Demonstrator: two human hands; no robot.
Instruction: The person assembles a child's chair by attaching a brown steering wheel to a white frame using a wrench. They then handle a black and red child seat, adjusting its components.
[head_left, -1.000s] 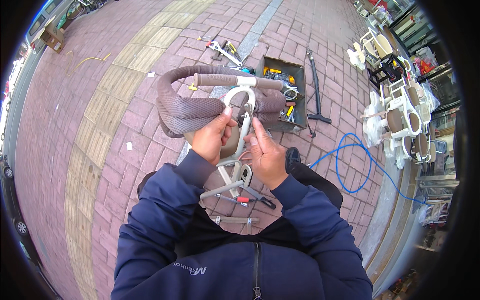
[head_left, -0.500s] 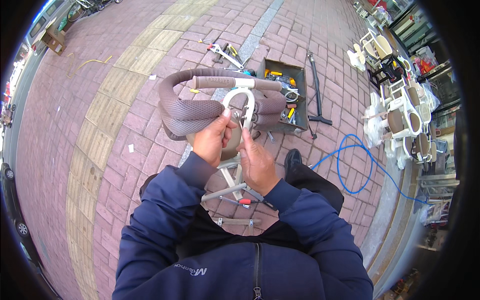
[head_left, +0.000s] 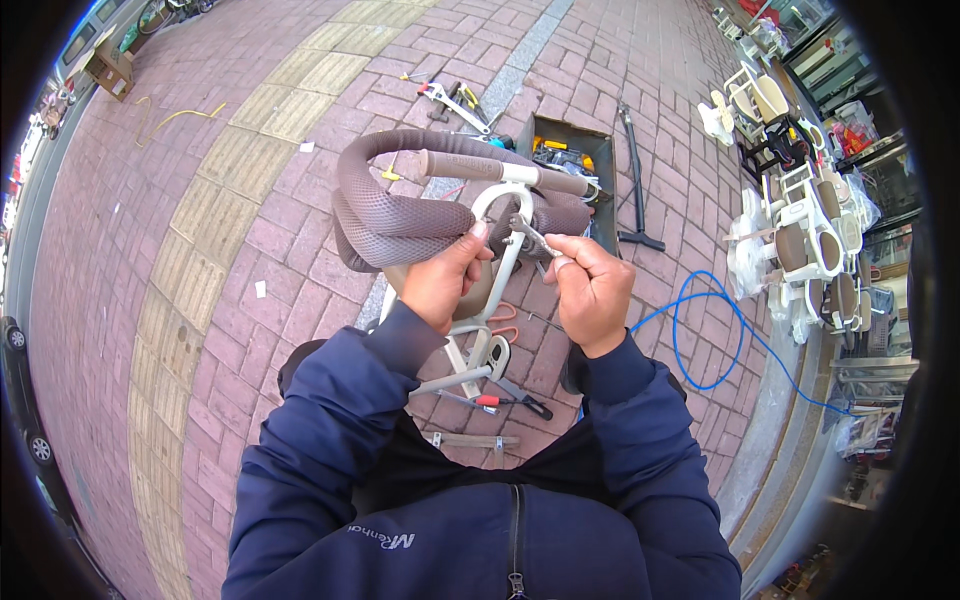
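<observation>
A small child's tricycle or stroller bike stands between my legs, its white curved stem (head_left: 510, 262) rising to a brown-gripped handlebar (head_left: 462, 166). A brown mesh-padded ring (head_left: 400, 225) wraps around below the bar. My left hand (head_left: 445, 280) is closed, thumb and fingertips pressed together against the left side of the stem; what they pinch is hidden. In my right hand (head_left: 592, 290), between thumb and forefinger, is a small metal wrench (head_left: 537, 238). Its head meets the stem's right side, near a bolt. Part of the brown seat (head_left: 398, 278) shows behind my left hand.
Beyond the bike sits a dark metal toolbox (head_left: 606, 150) with tools, beside a hand pump (head_left: 634, 180). An adjustable wrench (head_left: 455, 103) lies on the paving. A blue hose (head_left: 740, 330) coils at right, near stacked white-and-brown seat parts (head_left: 805, 240). A red-handled tool (head_left: 487, 401) lies below the bike.
My right hand has moved right, off the stem, and the wrench now shows in it. The handlebar and padded ring have shifted right and slightly turned; my left hand has moved with them.
</observation>
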